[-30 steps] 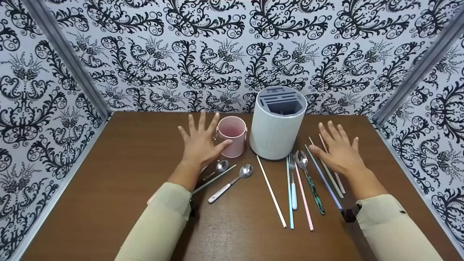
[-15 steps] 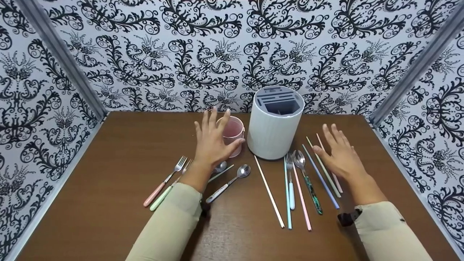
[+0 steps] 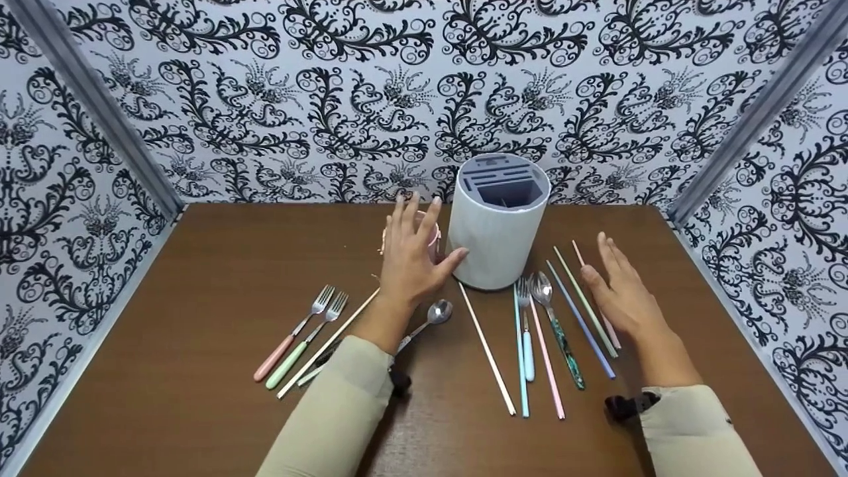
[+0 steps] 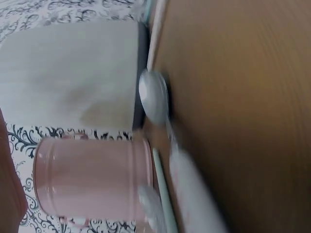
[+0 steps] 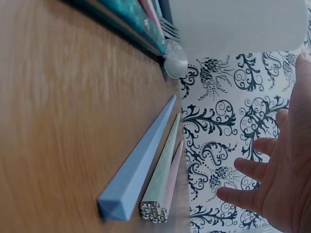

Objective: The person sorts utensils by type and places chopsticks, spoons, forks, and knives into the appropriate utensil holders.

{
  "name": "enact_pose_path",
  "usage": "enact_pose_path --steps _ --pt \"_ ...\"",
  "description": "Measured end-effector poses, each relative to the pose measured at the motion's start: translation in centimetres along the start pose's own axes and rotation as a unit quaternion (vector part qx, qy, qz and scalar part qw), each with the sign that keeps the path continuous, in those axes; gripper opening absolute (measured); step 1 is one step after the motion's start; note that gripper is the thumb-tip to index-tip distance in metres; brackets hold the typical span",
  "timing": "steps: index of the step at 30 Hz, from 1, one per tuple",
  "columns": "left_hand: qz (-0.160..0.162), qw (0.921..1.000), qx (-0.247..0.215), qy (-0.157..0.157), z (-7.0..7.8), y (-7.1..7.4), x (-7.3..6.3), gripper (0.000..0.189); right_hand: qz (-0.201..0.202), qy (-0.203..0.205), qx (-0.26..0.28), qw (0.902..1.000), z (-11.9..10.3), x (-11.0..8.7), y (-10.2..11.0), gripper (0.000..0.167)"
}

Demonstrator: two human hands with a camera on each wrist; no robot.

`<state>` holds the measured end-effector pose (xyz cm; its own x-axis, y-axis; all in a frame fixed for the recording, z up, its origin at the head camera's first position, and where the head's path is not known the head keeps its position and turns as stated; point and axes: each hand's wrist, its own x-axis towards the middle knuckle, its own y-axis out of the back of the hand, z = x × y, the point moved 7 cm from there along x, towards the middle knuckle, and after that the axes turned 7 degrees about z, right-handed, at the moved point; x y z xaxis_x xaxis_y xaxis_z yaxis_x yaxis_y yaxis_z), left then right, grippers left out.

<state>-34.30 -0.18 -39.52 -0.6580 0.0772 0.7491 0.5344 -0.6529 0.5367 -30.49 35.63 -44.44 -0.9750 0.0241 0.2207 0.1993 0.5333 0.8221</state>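
My left hand [image 3: 412,262] hovers with fingers spread in front of a small pink bucket [image 4: 92,179], partly hiding it. Its thumb overlaps the lower side of a white cylindrical cutlery holder [image 3: 497,248] with a grey slotted top. Below that hand lies a spoon [image 3: 439,311] with a white handle. My right hand [image 3: 626,295] is held edge-on, fingers extended, above a blue chopstick [image 5: 138,162], a green chopstick [image 5: 160,170] and a pink chopstick [image 5: 173,179]. Neither hand holds anything.
Left on the brown table [image 3: 199,278] lie a pink-handled fork [image 3: 273,358], a green-handled fork [image 3: 287,364] and a pale chopstick [image 3: 331,339]. Before the holder lie a blue-handled fork [image 3: 529,358], a dark green-handled spoon [image 3: 566,351] and several chopsticks. Patterned walls stand behind and beside.
My left hand has moved right across the bucket toward the holder, uncovering the forks and pale chopstick on the left. My right hand has turned more edge-on. The cutlery lies as before.
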Motion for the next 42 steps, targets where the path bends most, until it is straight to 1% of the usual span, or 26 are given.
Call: enact_pose_path --steps 3,6,8,10,15,19,22,26,29,33,38,42 --pt "0.036 0.9993 -0.007 -0.008 1.0 -0.2 0.0 0.087 0.011 0.000 0.022 0.9997 0.2 -0.2 0.1 0.074" --pt "0.066 0.9971 -0.038 -0.009 1.9 -0.8 0.1 0.084 0.016 -0.005 0.036 0.9992 0.7 -0.5 0.2 0.074" --pt "0.078 0.9950 -0.062 -0.005 2.4 -1.3 0.1 0.082 0.014 -0.013 0.042 0.9989 1.0 -0.7 0.1 0.074" --pt "0.084 0.9930 -0.084 0.001 2.9 -1.9 0.1 0.081 0.013 -0.020 0.045 0.9987 1.3 -0.9 0.0 0.073" --pt "0.080 0.9899 -0.114 0.023 3.9 -2.9 -0.5 0.082 0.011 -0.025 0.062 0.9977 1.9 -1.6 -0.5 0.072" --pt "0.088 0.9847 -0.147 0.034 4.4 -3.8 -1.1 0.083 0.014 -0.024 0.081 0.9963 2.3 -2.0 -0.9 0.071" --pt "0.092 0.9826 -0.156 0.041 4.6 -4.4 -1.5 0.084 0.010 -0.030 0.082 0.9961 2.7 -2.2 -1.2 0.071" --pt "0.086 0.9804 -0.166 0.061 4.6 -5.2 -1.8 0.087 -0.006 -0.045 0.076 0.9960 3.1 -2.2 -1.5 0.073" --pt "0.079 0.9776 -0.172 0.093 4.1 -5.7 -2.0 0.093 -0.019 -0.054 0.070 0.9959 3.2 -2.0 -1.7 0.074" --pt "0.058 0.9743 -0.175 0.129 3.4 -6.1 -2.0 0.099 -0.027 -0.063 0.066 0.9954 3.3 -1.8 -1.7 0.076" --pt "0.029 0.9727 -0.178 0.146 2.9 -6.8 -1.7 0.103 -0.030 -0.072 0.066 0.9947 3.6 -1.5 -1.5 0.078" --pt "0.006 0.9723 -0.173 0.157 2.6 -7.4 -1.6 0.108 -0.032 -0.071 0.058 0.9953 4.1 -1.3 -1.5 0.082"
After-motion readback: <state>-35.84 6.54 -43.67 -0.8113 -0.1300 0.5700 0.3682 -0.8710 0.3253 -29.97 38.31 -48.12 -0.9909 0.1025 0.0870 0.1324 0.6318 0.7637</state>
